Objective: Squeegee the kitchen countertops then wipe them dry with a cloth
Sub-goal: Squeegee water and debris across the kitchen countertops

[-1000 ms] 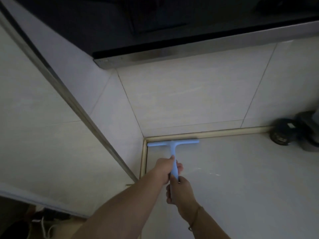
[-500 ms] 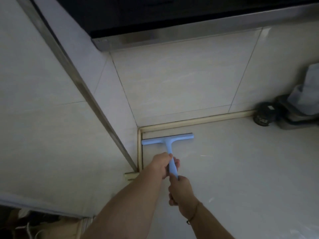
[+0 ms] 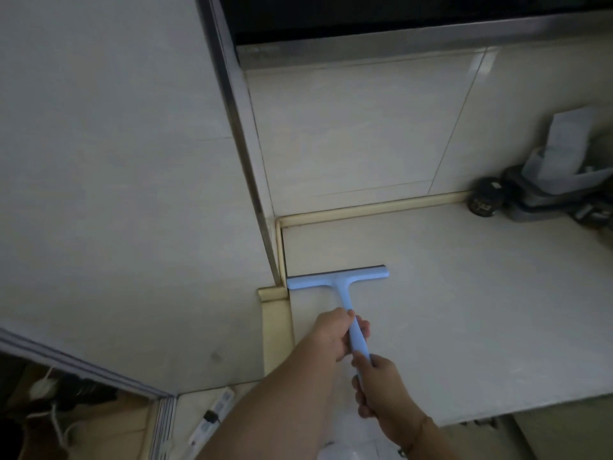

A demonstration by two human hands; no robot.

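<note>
Hands share one tool: the left hand (image 3: 331,335) wraps the middle of the light-blue plastic T-shaped squeegee (image 3: 345,287), the right hand (image 3: 381,383) clasps its handle end. Its blade lies flat on the pale stone countertop (image 3: 464,310), left tip beside the cream edge strip (image 3: 280,260).

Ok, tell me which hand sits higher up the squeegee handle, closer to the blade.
The left hand: it grips the blue squeegee just below the blade, while the right hand holds the handle's lower end.
</note>
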